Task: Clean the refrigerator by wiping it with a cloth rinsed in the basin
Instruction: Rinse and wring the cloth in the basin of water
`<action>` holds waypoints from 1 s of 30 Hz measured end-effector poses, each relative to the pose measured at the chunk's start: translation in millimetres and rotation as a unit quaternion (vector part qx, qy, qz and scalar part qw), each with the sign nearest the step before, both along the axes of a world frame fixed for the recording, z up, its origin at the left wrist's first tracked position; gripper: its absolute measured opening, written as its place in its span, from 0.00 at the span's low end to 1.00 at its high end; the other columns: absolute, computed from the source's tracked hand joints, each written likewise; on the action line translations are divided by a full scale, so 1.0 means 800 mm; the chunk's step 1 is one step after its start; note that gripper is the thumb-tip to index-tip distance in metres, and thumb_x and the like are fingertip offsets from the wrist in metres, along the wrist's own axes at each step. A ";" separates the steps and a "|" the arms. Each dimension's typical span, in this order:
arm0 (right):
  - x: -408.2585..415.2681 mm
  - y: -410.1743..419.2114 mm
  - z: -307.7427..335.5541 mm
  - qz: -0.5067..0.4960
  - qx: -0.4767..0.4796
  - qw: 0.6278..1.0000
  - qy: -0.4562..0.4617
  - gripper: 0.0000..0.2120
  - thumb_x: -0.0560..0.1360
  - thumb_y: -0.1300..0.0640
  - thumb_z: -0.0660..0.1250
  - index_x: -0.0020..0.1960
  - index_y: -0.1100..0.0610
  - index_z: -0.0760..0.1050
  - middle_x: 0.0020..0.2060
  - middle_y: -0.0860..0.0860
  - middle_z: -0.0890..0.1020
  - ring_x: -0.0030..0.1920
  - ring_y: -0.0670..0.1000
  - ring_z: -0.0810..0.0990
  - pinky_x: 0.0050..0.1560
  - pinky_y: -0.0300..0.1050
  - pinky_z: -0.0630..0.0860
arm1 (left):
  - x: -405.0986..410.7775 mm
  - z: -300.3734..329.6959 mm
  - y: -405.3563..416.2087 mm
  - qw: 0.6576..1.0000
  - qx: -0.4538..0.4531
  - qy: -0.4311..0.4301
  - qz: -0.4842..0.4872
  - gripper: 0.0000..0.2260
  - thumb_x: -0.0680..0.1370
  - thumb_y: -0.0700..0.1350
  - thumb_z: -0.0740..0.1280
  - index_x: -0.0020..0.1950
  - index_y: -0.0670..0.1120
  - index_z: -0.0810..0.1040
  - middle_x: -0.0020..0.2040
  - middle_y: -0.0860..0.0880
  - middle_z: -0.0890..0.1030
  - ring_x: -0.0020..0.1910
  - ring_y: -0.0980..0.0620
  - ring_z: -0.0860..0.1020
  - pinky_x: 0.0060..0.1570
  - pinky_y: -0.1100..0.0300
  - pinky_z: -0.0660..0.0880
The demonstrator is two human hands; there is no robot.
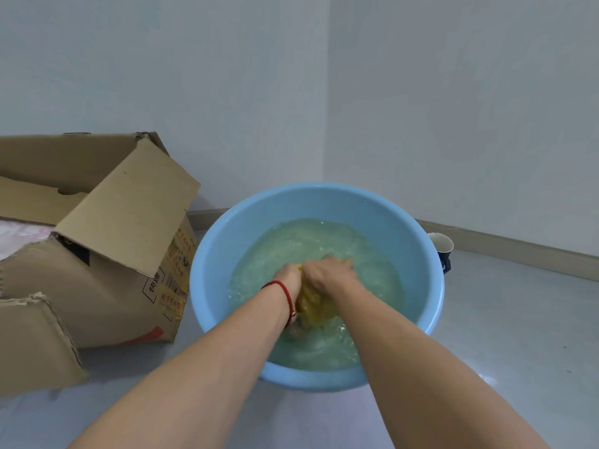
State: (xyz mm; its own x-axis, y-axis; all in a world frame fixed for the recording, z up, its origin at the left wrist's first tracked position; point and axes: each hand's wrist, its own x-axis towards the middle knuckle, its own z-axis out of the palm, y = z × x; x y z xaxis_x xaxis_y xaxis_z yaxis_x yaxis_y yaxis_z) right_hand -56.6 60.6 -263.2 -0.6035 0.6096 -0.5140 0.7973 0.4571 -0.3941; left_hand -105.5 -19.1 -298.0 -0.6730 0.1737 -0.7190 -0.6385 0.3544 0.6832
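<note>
Left of the hands, an open cardboard box [107, 254] carries red and black print too blurred to read. The left hand [288, 280] and right hand [327, 273] both clutch the yellow cloth [314, 304], bunched lengthwise toward the person, in the blue basin's [207, 286] water.

Blue basin [207, 270] on floor, water inside. Left hand [289, 280] and right hand [327, 273] grip yellow cloth [314, 306] in water. Cardboard box [107, 254] left; dark cup [442, 249] behind basin.
</note>
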 end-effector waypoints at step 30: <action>0.091 0.074 0.109 0.206 -0.254 0.885 0.330 0.42 0.71 0.52 0.79 0.76 0.36 0.59 0.73 0.43 0.74 0.68 0.51 0.78 0.62 0.57 0.81 | 0.013 0.277 0.011 0.955 0.204 0.089 -0.194 0.06 0.80 0.44 0.69 0.49 0.43 0.75 0.41 0.41 0.79 0.36 0.46 0.82 0.36 0.49 0.84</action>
